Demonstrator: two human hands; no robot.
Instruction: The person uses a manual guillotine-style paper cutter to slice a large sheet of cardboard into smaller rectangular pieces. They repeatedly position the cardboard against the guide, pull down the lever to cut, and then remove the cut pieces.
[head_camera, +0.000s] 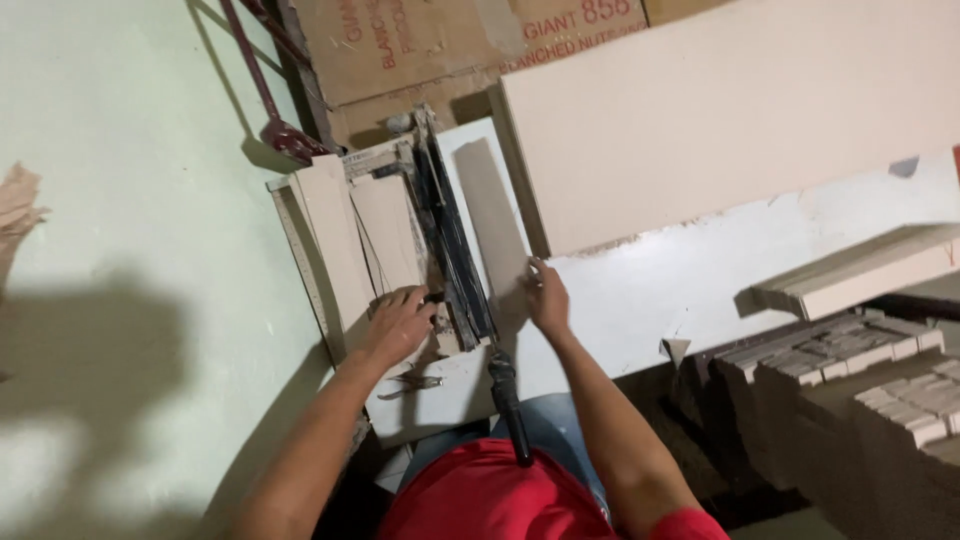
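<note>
- Tile cutter (440, 240) sits mid-frame, long axis running from upper centre down toward the person, handle (508, 405) pointing at the bottom.
- Left hand (398, 325) lies flat, grip open, on a tile strip (385, 235).
- Right hand (547, 298) presses the right-side strip (492, 215), grip loose.

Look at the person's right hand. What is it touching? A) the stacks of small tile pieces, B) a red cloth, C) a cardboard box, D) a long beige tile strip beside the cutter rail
D: the right hand rests on the near end of the long beige tile strip lying just right of the tile cutter's dark rail, while the left hand presses on the tile pieces left of the rail.
</note>
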